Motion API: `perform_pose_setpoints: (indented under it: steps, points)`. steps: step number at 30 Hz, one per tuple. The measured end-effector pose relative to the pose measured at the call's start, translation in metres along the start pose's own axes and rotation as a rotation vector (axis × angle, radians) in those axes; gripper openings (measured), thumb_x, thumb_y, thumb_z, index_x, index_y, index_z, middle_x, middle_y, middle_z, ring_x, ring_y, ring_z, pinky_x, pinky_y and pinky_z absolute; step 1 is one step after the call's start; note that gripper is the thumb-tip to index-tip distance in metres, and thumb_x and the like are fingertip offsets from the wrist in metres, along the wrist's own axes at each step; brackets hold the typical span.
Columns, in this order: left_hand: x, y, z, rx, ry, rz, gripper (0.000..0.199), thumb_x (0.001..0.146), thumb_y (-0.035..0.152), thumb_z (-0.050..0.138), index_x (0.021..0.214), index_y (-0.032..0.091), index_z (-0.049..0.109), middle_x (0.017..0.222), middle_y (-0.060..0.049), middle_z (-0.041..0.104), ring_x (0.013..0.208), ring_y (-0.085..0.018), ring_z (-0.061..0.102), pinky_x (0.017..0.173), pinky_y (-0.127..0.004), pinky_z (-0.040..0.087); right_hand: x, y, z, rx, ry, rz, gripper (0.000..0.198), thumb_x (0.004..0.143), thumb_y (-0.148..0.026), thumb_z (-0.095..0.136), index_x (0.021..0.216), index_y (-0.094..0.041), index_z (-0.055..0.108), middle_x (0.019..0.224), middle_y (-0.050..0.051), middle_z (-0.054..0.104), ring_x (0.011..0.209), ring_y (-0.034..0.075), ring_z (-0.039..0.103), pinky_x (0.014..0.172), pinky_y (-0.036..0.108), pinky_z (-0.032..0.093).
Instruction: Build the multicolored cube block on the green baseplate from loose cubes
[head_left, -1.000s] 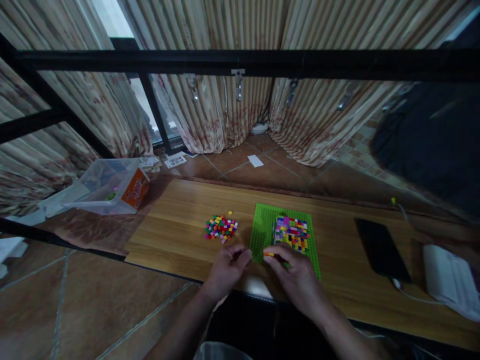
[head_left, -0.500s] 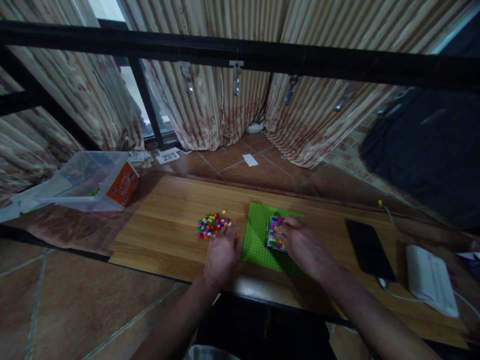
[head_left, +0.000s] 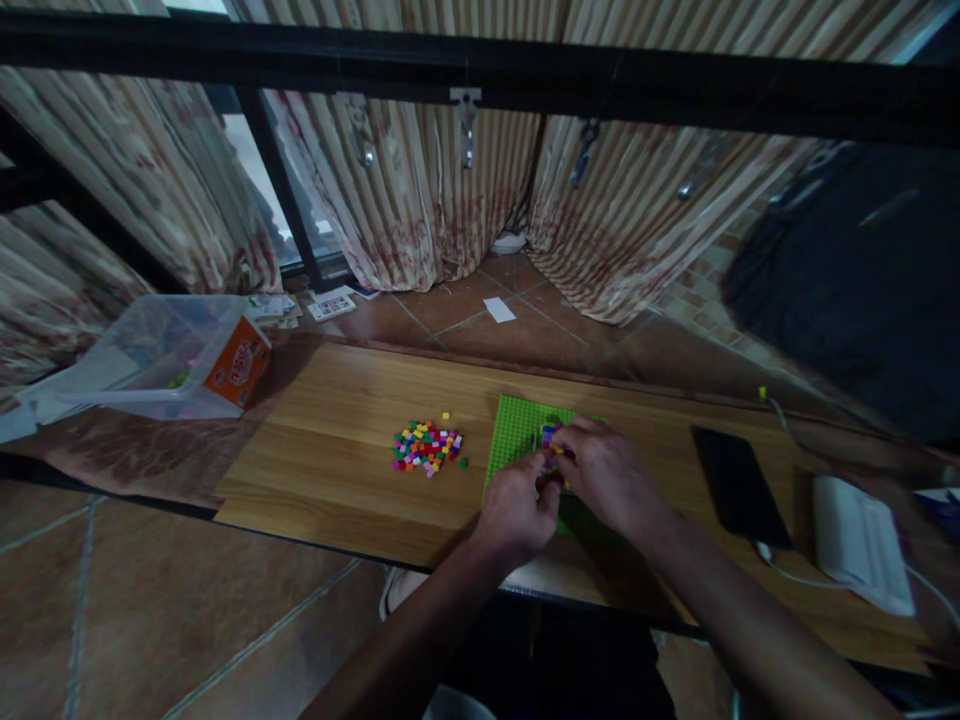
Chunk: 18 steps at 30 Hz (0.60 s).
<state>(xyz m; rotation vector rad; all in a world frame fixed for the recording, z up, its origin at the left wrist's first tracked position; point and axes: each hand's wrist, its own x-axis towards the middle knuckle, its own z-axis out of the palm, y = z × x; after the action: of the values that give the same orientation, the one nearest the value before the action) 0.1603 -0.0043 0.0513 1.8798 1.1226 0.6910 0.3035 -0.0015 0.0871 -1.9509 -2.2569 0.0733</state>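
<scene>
Both of my hands meet over a small multicoloured build of toy bricks on a green studded baseplate. My left hand comes in from the left with thumb and fingers bent together at the build's near side. From the right, my right hand has its fingers pinched at the top of the build. Whatever lies between the fingertips is too small and covered to make out. Most of the build is hidden behind the hands. Left of the baseplate lies a pile of loose small toy bricks in mixed colours.
A wooden table carries all this. On its right lie a black phone with a cable and a white device. A clear plastic bin with an orange label stands at the left. A dark bar crosses above.
My left hand has moved right, from the loose pile to the build. The right hand stays at the build. A green brick now shows at the pile's right edge. The view has tilted slightly downward.
</scene>
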Motion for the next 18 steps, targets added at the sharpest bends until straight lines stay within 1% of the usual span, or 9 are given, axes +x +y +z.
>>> perform_pose_setpoints:
  steps: [3,5,8,10,12,15,18]
  points:
    - [0.002,0.005,-0.003,0.069,-0.03,-0.01,0.031,0.083,0.02,0.051,0.112,0.018,0.062,0.081,-0.004,0.068,0.066,-0.017,0.061,0.064,-0.028,0.048,-0.003,0.006,0.0,0.088,0.043,-0.004,0.013,0.083,-0.015,0.055,0.085,-0.018,0.067,0.088,0.007,0.063,0.081,0.022,0.06,0.07,0.031,0.044]
    - [0.003,0.007,-0.004,0.104,-0.047,-0.01,0.029,0.084,0.021,0.051,0.111,0.019,0.063,0.081,-0.004,0.068,0.067,-0.017,0.061,0.066,-0.029,0.048,-0.007,0.011,-0.002,0.174,0.068,0.009,0.011,0.082,-0.017,0.057,0.085,-0.019,0.067,0.086,0.006,0.064,0.079,0.02,0.061,0.07,0.03,0.045]
    - [0.004,0.009,-0.004,0.136,-0.047,-0.002,0.032,0.086,0.023,0.051,0.116,0.019,0.061,0.083,-0.004,0.069,0.07,-0.018,0.062,0.071,-0.031,0.05,-0.014,0.021,-0.004,0.294,0.147,0.066,0.011,0.082,-0.024,0.058,0.085,-0.02,0.068,0.084,0.004,0.065,0.077,0.02,0.062,0.071,0.031,0.046]
    - [0.003,0.009,-0.003,0.165,-0.041,-0.003,0.035,0.086,0.024,0.051,0.119,0.018,0.059,0.085,-0.006,0.069,0.073,-0.019,0.063,0.074,-0.032,0.051,-0.016,0.026,-0.004,0.357,0.227,0.098,0.015,0.084,-0.029,0.056,0.086,-0.02,0.068,0.085,0.005,0.067,0.08,0.02,0.063,0.074,0.033,0.047]
    - [0.003,0.009,-0.002,0.202,-0.032,-0.005,0.035,0.087,0.024,0.051,0.12,0.017,0.058,0.088,-0.007,0.07,0.076,-0.02,0.064,0.077,-0.032,0.051,-0.016,0.027,0.0,0.41,0.273,0.127,0.019,0.086,-0.033,0.055,0.087,-0.021,0.069,0.088,0.006,0.068,0.085,0.021,0.063,0.078,0.035,0.047]
    - [0.003,0.011,-0.001,0.248,-0.038,0.006,0.031,0.087,0.023,0.049,0.116,0.017,0.059,0.092,-0.007,0.07,0.08,-0.02,0.064,0.078,-0.032,0.051,-0.011,0.024,0.009,0.443,0.262,0.2,0.023,0.086,-0.038,0.054,0.088,-0.021,0.07,0.092,0.007,0.069,0.089,0.023,0.062,0.082,0.039,0.046]
    - [0.003,0.013,0.0,0.275,-0.055,0.024,0.031,0.087,0.023,0.048,0.116,0.018,0.058,0.096,-0.007,0.069,0.081,-0.02,0.065,0.076,-0.031,0.052,-0.005,0.021,0.017,0.439,0.258,0.232,0.023,0.083,-0.04,0.058,0.087,-0.022,0.072,0.092,0.007,0.069,0.091,0.025,0.061,0.087,0.043,0.044]
